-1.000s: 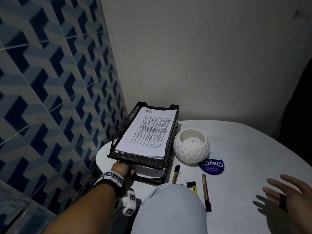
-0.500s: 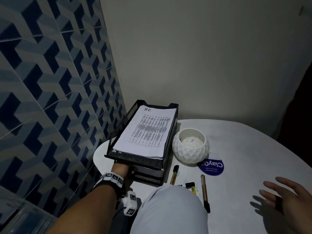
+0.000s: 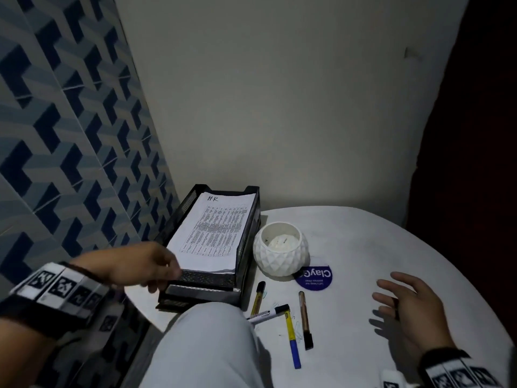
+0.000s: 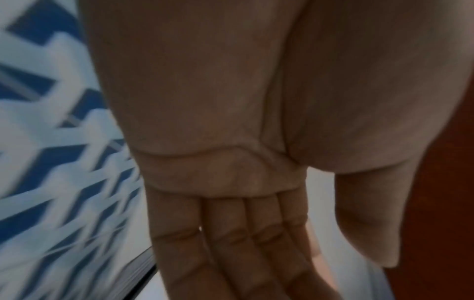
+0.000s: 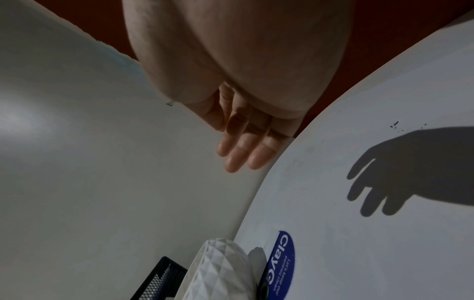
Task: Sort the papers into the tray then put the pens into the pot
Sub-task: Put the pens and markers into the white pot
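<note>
We see a black mesh tray [image 3: 246,228] at the left edge of the white worktop [image 3: 377,247], stacked in tiers. Its top tier holds a pile of papers [image 3: 215,233], the top sheet printed with a table and marked "HR". What the lower tiers hold we cannot tell. Just beside it stands a white faceted pot [image 3: 281,252] with something pale inside, no pens in it. Four pens [image 3: 305,317] lie loose on the worktop in front of the pot, near a blue round sticker [image 3: 314,278]. Our left hand [image 3: 140,264] is at the tray's front edge, fingers straight and empty. Our right hand [image 3: 408,309] hovers above the worktop, fingers spread, holding nothing.
</note>
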